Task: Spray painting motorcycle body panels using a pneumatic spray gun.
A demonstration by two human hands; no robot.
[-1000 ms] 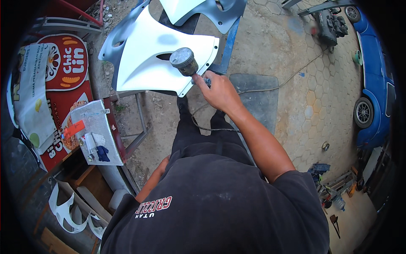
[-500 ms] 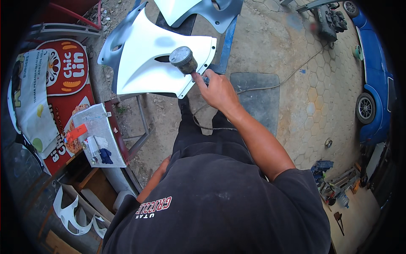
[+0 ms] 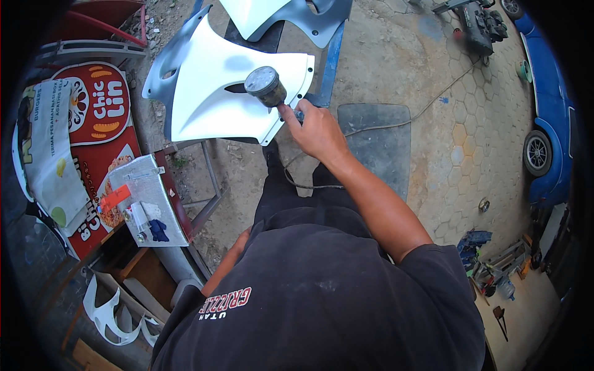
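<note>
My right hand (image 3: 317, 131) is wrapped round a paint spray gun (image 3: 267, 88), whose round cup is on top and points away from me. The gun is over the near right part of a white fairing panel (image 3: 210, 102) with a grey patch and a dark slot. A thin hose (image 3: 309, 187) loops below my hand and past my legs. Of my left arm only the forearm (image 3: 230, 263) shows beside my shirt; the left hand is hidden.
Another white and grey panel (image 3: 263, 13) lies beyond, on a blue-edged stand (image 3: 333, 68). On the left, a small table (image 3: 145, 176) holds a bottle and a dark cloth. A red sign board (image 3: 102, 148) stands behind it. A blue car (image 3: 550, 117) is at right.
The whole view has shifted slightly. My right hand and the spray gun have moved a little to the left over the panel.
</note>
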